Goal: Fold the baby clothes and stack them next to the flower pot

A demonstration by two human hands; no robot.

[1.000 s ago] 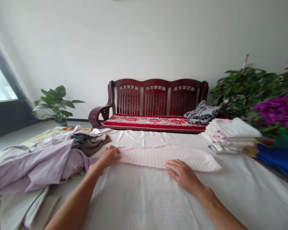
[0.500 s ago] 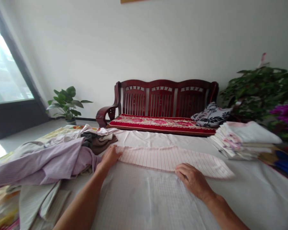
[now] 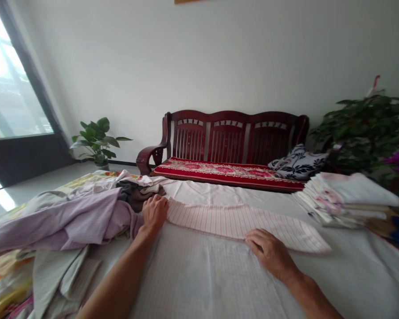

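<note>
A white garment with thin pink stripes (image 3: 213,219) lies in a long folded strip across the pale cloth in front of me; its exact kind does not show. At its left end, my left hand (image 3: 155,212) has its fingers curled over the fabric, closed on it. Farther right, my right hand (image 3: 269,250) pinches the strip's near edge between thumb and bent fingers. Beyond my right hand, the strip's rounded right end lies flat. Next to my left hand is a heap with a lilac garment (image 3: 83,217) and a dark brown cloth (image 3: 138,195).
A stack of folded white clothes (image 3: 349,199) stands at the right of the covered table (image 3: 355,270). Grey-green clothing (image 3: 53,274) lies at the near left. Behind is a red wooden bench (image 3: 226,137) with a patterned cushion (image 3: 299,161). Potted plants (image 3: 99,139) flank it.
My left hand has shifted slightly up at the strip's left end, its knuckles now higher. My right hand stays at the near edge. The whole view has swung a little left.
</note>
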